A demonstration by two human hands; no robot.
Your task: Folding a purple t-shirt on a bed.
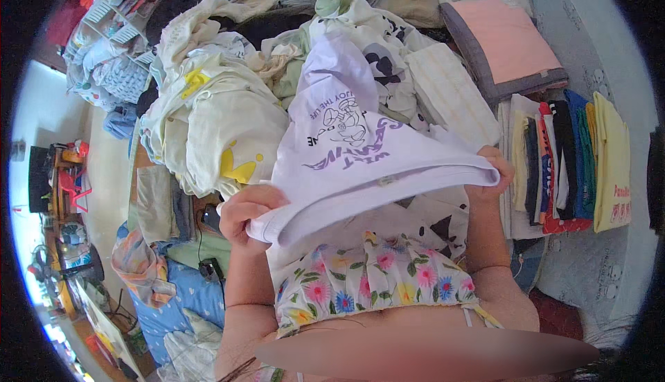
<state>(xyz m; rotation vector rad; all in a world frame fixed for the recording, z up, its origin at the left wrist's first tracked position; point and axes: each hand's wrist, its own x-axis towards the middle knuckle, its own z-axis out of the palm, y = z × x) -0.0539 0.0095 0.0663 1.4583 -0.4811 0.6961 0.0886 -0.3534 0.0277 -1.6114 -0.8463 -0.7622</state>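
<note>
Held up at picture centre: white printed T-shirt [346, 139], its ribbed hem stretched between both hands. Left hand [242, 217] at 8 o'clock, clamped on one hem corner; right hand [493, 171] at 3 o'clock, closed on the other. Best kept taut and level, corners matched, likely before folding. Heap of unfolded clothes [215, 105] crowding 11 o'clock; row of folded shirts [564, 164] close at 3 o'clock. Little open bed [589, 264] except toward 4 o'clock.

Counted on the bed

Two hands, one white shirt [346, 132], one pink cushion [509, 39], roughly ten folded garments [568, 160] in a row.
</note>
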